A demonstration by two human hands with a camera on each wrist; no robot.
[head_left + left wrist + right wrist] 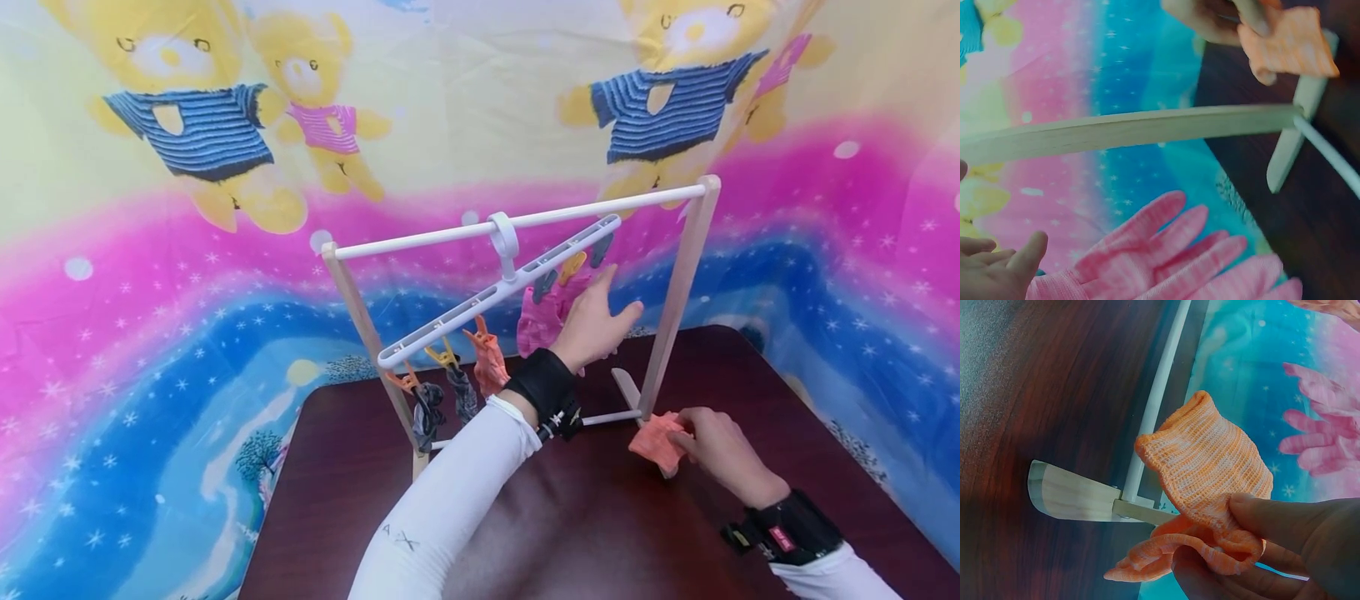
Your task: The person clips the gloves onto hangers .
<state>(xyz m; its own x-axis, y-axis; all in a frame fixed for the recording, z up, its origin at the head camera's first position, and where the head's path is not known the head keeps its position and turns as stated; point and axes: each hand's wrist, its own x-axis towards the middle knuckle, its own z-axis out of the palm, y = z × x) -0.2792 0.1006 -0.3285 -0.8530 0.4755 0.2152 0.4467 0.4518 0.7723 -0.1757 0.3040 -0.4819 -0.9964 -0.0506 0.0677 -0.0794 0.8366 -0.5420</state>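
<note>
A white clip hanger (502,292) hangs aslant from the rack's top bar. Pink knitted gloves (542,321) hang from its right half by grey and yellow clothespins (572,268). My left hand (596,321) is in front of the gloves, close below the end clothespin, thumb held apart from the fingers; I see nothing gripped in it. Low by the rack's right foot, my right hand (723,450) pinches a small orange knitted piece (1210,462) between thumb and fingers. The piece is folded and bunched at the grip; whether it is a glove or a sock I cannot tell.
The rack has wooden posts (678,300) and a white top bar (420,242), standing on a dark red-brown table (585,533). Another orange piece (491,367) and dark grey pieces (427,412) hang from the hanger's left half. A bear-printed cloth (480,100) covers the wall behind.
</note>
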